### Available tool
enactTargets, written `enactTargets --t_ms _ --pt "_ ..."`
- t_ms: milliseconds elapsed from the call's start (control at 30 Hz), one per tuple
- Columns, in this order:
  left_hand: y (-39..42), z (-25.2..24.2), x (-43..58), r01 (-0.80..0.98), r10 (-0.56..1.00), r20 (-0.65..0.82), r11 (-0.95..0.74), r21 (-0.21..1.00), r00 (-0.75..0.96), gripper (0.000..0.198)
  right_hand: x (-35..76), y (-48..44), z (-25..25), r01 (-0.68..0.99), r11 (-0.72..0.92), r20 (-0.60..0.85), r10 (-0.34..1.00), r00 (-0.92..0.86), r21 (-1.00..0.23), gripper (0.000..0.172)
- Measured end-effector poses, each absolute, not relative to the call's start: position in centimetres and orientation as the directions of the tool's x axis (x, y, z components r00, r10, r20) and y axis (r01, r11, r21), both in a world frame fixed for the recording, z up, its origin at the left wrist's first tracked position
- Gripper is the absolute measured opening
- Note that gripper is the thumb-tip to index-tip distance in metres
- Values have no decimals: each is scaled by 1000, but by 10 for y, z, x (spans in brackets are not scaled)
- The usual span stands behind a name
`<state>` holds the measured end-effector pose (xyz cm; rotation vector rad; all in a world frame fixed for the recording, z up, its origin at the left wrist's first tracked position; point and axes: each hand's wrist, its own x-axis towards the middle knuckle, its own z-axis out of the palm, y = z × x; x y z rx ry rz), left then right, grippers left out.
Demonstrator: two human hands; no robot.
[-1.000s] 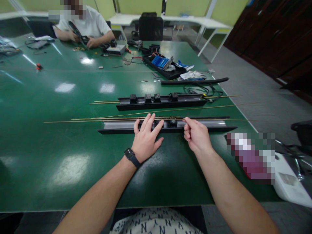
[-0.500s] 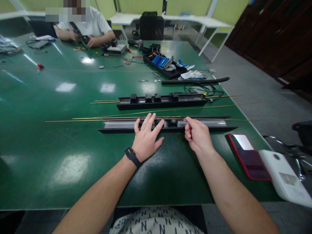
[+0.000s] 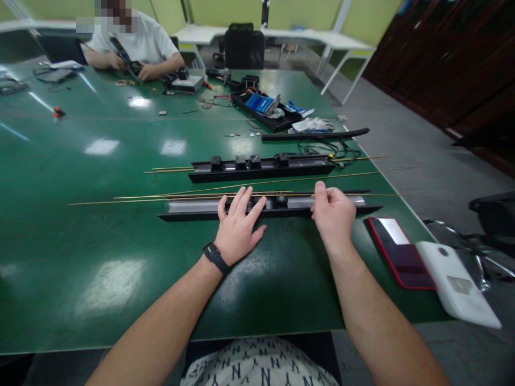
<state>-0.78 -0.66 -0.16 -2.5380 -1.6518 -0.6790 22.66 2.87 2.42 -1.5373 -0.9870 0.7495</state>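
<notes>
A long black channel [image 3: 193, 216] with a pale inner strip lies across the table in front of me. Thin brass-coloured rods [image 3: 132, 198] run along its top and stick out past its left end. My left hand [image 3: 237, 225] rests over the channel with fingers spread, touching it and the rods. Small black blocks [image 3: 281, 200] sit inside the channel, some partly hidden by that hand. My right hand [image 3: 335, 214] is closed in a pinch at the right part of the channel, on a thin rod that reappears beyond it.
Behind lies a second black channel [image 3: 261, 174] with several blocks and rods. Farther back are a black strip [image 3: 314, 135], cables, gloves [image 3: 311, 125] and a tool tray [image 3: 273, 122]. A red-edged phone [image 3: 402, 257] and white device [image 3: 454, 284] lie right. A person [image 3: 132, 48] works opposite.
My right hand has shifted right along the channel and turned, its thumb now pointing up. My left hand stays in place on the channel. The view has moved slightly.
</notes>
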Motion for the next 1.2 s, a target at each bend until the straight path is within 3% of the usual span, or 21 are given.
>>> enactTargets --t_ms 67,133,200,333,633,1000,1200 --pt "-7 -2 -8 879 860 381 -434 200 338 65 233 31 23 567 11 372 765 525 -823 37" --pt "-6 -2 -8 877 858 386 -437 200 340 64 239 36 19 737 9 519 716 467 -676 29" --pt "-6 -2 -8 875 856 390 -440 201 341 63 246 42 13 808 0 586 689 427 -589 28" --pt "-6 -3 -8 874 855 390 -442 202 342 65 253 48 6 835 -32 653 608 452 -549 31" --pt "-6 -4 -7 877 857 388 -437 199 339 65 269 24 14 839 -66 656 592 468 -539 40" --pt "-6 -4 -7 874 857 386 -440 208 340 65 323 -30 2 831 -297 591 593 546 -470 54" --pt "-5 -4 -7 872 856 390 -442 210 339 65 329 -39 -13 827 -320 547 631 550 -462 58"
